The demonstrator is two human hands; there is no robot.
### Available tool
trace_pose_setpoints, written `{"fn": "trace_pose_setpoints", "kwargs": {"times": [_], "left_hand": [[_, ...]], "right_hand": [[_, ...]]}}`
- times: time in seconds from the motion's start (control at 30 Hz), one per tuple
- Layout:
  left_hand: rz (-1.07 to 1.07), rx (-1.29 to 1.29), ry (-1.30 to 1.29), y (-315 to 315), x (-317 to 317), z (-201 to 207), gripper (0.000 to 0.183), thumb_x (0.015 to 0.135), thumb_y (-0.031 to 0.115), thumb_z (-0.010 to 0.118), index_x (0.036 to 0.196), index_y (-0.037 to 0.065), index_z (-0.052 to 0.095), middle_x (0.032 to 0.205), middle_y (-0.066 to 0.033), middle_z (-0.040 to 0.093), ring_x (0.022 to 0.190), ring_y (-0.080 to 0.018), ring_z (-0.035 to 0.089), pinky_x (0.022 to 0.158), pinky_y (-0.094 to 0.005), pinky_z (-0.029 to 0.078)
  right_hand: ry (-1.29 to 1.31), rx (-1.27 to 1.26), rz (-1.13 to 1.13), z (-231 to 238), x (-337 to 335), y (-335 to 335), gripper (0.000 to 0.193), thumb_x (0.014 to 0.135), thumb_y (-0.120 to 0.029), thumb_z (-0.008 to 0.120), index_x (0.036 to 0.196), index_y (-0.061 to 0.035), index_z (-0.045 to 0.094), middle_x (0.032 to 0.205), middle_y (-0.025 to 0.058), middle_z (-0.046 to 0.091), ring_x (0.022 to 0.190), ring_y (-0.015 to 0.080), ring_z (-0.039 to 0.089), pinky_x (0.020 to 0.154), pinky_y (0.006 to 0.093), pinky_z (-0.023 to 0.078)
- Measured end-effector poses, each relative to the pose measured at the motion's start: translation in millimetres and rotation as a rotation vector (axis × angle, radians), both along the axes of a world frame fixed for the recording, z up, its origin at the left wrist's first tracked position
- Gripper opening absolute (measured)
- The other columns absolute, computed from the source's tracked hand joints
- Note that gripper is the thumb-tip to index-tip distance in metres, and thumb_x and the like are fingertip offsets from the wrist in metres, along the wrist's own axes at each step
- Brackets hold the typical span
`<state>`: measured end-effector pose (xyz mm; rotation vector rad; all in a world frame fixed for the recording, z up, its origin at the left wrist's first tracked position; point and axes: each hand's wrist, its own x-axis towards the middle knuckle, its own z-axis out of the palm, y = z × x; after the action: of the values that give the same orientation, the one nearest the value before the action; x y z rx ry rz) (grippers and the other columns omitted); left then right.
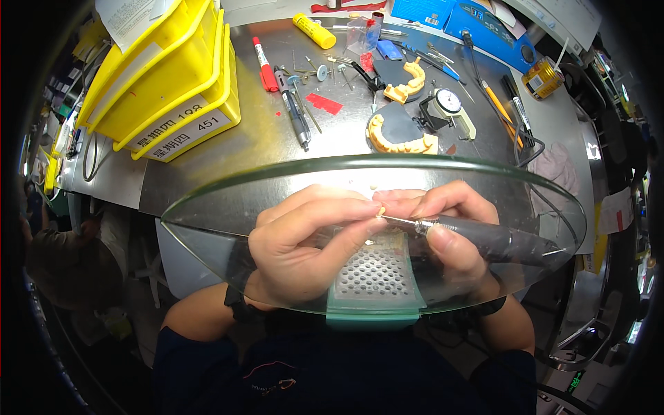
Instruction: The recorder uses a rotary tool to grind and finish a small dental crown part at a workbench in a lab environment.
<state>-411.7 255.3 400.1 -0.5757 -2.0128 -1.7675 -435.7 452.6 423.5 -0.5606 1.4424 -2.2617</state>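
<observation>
Under a curved clear shield (373, 163), both hands meet over the bench edge. My left hand (294, 238) pinches a tiny yellowish piece, like a dental crown (381, 211), between thumb and fingertips. My right hand (467, 202) grips a dark rotary handpiece (505, 242) like a pen. Its thin metal bur (400, 220) points left, and the tip is at the crown; whether it touches cannot be made out. The right fingertips rest close against the left ones. Below the hands lies a perforated metal grille (373, 273) in a green frame. A small pale piece (373, 187) lies just beyond the fingers.
Stacked yellow bins (173, 104) stand at the left. Beyond the shield are dental models (401, 142), a dial gauge (448, 102), a red marker (264, 66), a pen (293, 111) and loose burs. A blue control box (487, 34), a yellow jar (543, 77) and a cloth (555, 169) sit right.
</observation>
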Motion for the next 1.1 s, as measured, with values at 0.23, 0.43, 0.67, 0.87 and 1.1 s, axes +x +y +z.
{"fn": "trace_pose_setpoints", "kwargs": {"times": [0.23, 0.43, 0.67, 0.87, 1.1], "left_hand": [[-0.001, -0.019, 0.008, -0.8, 0.2, 0.6, 0.022, 0.074, -0.011, 0.072, 0.095, -0.005, 0.066, 0.089, -0.0165, 0.066, 0.080, -0.0175, 0.064, 0.070, -0.0267, 0.051], [-0.003, -0.006, 0.006, -0.4, -0.9, 1.1, 0.021, 0.074, -0.011, 0.071, 0.094, -0.005, 0.066, 0.089, -0.0167, 0.066, 0.080, -0.0176, 0.064, 0.070, -0.0269, 0.051], [-0.021, 0.058, 0.006, 1.4, -2.4, -5.4, 0.024, 0.079, -0.011, 0.067, 0.102, -0.007, 0.062, 0.092, -0.0149, 0.064, 0.084, -0.0168, 0.064, 0.074, -0.0274, 0.052], [-0.126, 0.429, -0.340, 0.4, -6.1, 4.1, 0.016, 0.089, -0.004, 0.059, 0.105, -0.008, 0.060, 0.100, -0.0124, 0.065, 0.091, -0.0161, 0.065, 0.081, -0.0265, 0.052], [-0.167, 0.420, -0.424, -6.0, -13.5, 2.2, 0.013, 0.088, -0.002, 0.063, 0.100, -0.006, 0.060, 0.098, -0.0108, 0.066, 0.090, -0.0138, 0.064, 0.081, -0.0256, 0.052]], "right_hand": [[0.025, 0.022, 0.014, -0.3, 0.5, 0.6, 0.021, 0.087, -0.007, 0.055, 0.104, 0.0051, 0.056, 0.121, 0.0254, 0.059, 0.122, 0.0308, 0.052, 0.108, 0.0448, 0.035], [0.051, 0.036, 0.021, -0.4, -0.9, 1.2, 0.023, 0.088, -0.008, 0.056, 0.106, 0.0052, 0.057, 0.121, 0.0248, 0.059, 0.121, 0.0305, 0.052, 0.108, 0.0442, 0.035], [-0.152, -0.226, -0.021, -6.1, -18.1, 7.7, 0.024, 0.087, -0.012, 0.052, 0.099, 0.0082, 0.055, 0.110, 0.0288, 0.063, 0.106, 0.0347, 0.062, 0.094, 0.0454, 0.049], [-0.185, 0.403, -0.289, 19.9, -49.1, 58.5, 0.029, 0.086, -0.023, 0.056, 0.073, 0.0032, 0.059, 0.062, 0.0143, 0.061, 0.052, 0.0220, 0.061, 0.052, 0.0312, 0.050], [0.188, 1.452, -0.720, 22.4, -54.1, 57.9, 0.049, 0.085, -0.035, 0.066, 0.054, 0.0006, 0.053, 0.046, 0.0025, 0.048, 0.042, 0.0095, 0.045, 0.043, 0.0262, 0.035]]}}
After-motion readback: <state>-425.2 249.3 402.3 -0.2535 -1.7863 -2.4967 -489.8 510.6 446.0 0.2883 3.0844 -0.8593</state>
